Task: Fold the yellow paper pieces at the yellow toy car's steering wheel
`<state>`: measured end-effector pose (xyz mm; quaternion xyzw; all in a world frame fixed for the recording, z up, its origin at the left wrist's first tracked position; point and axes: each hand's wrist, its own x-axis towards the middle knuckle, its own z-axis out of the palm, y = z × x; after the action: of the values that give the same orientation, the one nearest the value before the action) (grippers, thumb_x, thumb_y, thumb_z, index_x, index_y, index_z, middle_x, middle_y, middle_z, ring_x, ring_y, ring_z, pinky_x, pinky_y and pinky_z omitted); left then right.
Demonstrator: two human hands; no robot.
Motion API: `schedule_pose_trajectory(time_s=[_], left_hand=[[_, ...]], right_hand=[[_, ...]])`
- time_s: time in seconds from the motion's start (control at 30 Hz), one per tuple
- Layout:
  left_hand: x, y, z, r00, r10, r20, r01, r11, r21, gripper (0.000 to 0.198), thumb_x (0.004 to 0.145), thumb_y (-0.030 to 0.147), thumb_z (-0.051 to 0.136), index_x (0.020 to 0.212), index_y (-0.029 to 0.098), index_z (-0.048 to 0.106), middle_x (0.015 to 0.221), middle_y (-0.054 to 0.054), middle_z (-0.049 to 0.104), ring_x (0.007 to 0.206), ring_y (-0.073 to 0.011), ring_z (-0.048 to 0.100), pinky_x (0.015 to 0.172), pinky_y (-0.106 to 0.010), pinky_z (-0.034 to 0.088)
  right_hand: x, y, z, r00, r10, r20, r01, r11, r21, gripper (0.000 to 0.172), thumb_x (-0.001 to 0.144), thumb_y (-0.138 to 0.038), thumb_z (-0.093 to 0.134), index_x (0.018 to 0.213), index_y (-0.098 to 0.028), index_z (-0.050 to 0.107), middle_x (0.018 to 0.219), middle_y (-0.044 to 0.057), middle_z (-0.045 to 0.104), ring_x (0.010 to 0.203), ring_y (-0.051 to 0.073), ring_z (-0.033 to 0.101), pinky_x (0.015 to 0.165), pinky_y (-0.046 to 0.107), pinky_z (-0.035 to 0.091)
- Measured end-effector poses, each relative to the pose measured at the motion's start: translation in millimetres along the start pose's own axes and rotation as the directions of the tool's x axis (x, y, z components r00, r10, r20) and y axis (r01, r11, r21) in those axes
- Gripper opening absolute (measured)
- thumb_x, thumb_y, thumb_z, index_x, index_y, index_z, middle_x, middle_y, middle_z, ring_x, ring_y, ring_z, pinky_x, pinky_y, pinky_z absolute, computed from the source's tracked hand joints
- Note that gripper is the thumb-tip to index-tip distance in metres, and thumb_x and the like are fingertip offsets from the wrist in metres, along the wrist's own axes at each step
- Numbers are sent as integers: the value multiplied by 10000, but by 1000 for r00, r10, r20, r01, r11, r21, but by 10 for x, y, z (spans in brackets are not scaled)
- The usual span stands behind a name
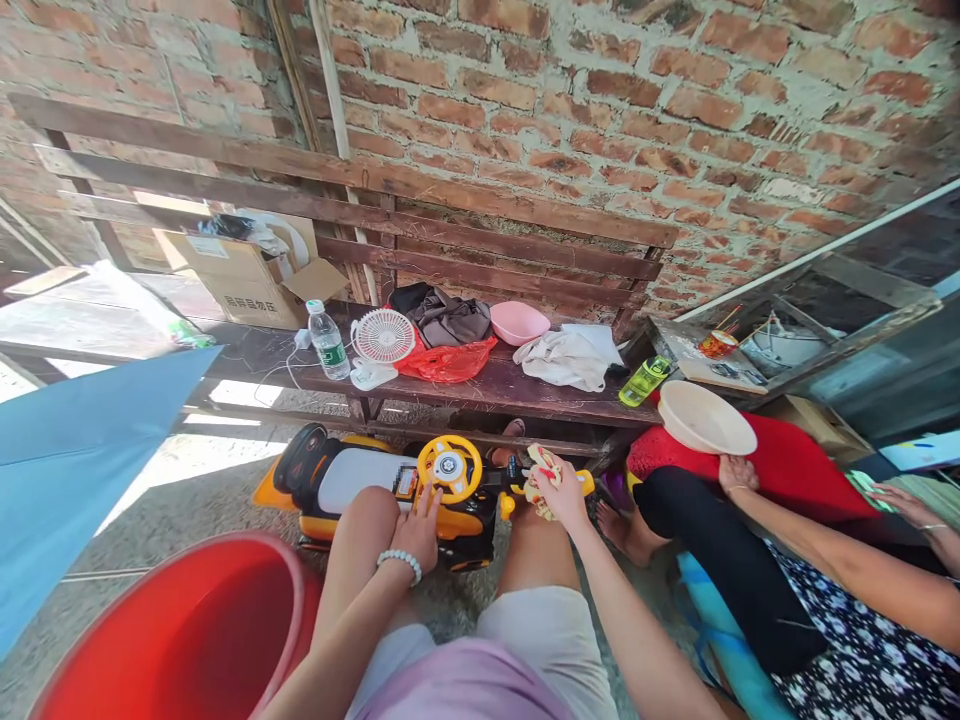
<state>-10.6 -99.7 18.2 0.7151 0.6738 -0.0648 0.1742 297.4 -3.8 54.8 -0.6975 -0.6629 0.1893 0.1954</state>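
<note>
My left hand [416,532], with a pale bead bracelet at the wrist, lies by my knee with fingers stretched out. Its fingertips reach the lower rim of the yellow steering wheel [450,447] on a toy ride-on car [360,482]. Over my other knee, my right hand [562,495] is closed around a crumpled cream cloth [541,470] with red and dark patterning. Part of that cloth is hidden behind the fingers. Yellow parts of the ride-on toy show just behind it.
A dark wooden bench [480,400] holds a water bottle [328,342], white fan [384,337], red bag [446,360], pink bowl [519,322] and green bottle [645,380]. A red tub [225,620] stands at left. At right, another person's hand [739,474] touches a cream basin [709,418].
</note>
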Motion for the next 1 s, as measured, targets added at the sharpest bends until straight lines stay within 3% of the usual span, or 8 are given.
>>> schedule_pose_trajectory(time_s=[0.1,0.23,0.37,0.57,0.77,0.83,0.9,1.0], left_hand=[[-9,-17,-14,1000,-1,10,1,1000,15,921,833,96,501,1698,155,191,1781,-175,69,1247,-326,641,1093,-468,424],[-32,-25,-46,1000,-2,11,2,1000,29,935,821,114,485,1703,185,183,1785,-151,58,1211,-333,655,1069,-492,435],[-39,-10,-70,1000,-10,27,8,997,78,975,799,123,508,1707,181,156,1785,-161,51,1175,-336,671,1037,-489,458],[-38,-7,-71,1000,7,14,-8,997,76,903,851,88,488,1698,155,185,1780,-187,32,1178,-305,675,1037,-443,456],[-25,-34,-38,1000,3,15,-3,999,34,928,841,101,514,1702,191,179,1785,-164,47,1208,-321,659,1064,-461,440],[-20,-26,-40,1000,0,11,0,999,39,936,833,102,511,1702,177,175,1783,-174,39,1197,-328,667,1055,-469,450],[-13,-10,-44,1000,-4,9,4,999,46,924,836,98,501,1699,149,178,1778,-195,37,1194,-328,670,1051,-468,458],[-2,12,-42,1000,-10,15,9,998,55,889,857,88,482,1693,121,183,1773,-212,36,1204,-316,669,1058,-451,460]], right_hand=[[144,-390,120,990,-97,105,100,995,-27,486,974,-404,597,1449,-300,591,1356,80,606,1175,226,658,986,313,514],[107,-644,295,977,-26,212,77,968,-238,450,947,-348,664,1396,-345,634,1320,72,576,1018,205,694,853,284,511],[-93,-496,363,982,-79,173,117,968,-221,470,965,-334,635,1434,-358,605,1360,73,549,1016,195,687,857,274,513],[-303,-32,337,983,-113,143,116,993,-10,425,955,-329,582,1376,-331,638,1393,54,592,1086,206,675,957,319,532],[-163,312,128,980,189,-56,-188,982,19,481,959,-389,521,1408,-243,613,1473,119,572,1229,264,638,1034,396,531],[-89,254,107,980,200,-12,-200,978,-53,530,956,-384,544,1465,-240,578,1606,120,459,1245,268,637,1030,388,525],[-21,106,149,986,126,111,-112,986,-124,590,931,-346,595,1511,-253,542,1690,103,354,1275,270,626,1034,369,512],[56,-139,265,965,37,260,23,975,-221,679,890,-289,652,1549,-296,494,1696,79,351,1289,271,620,1011,343,502]])
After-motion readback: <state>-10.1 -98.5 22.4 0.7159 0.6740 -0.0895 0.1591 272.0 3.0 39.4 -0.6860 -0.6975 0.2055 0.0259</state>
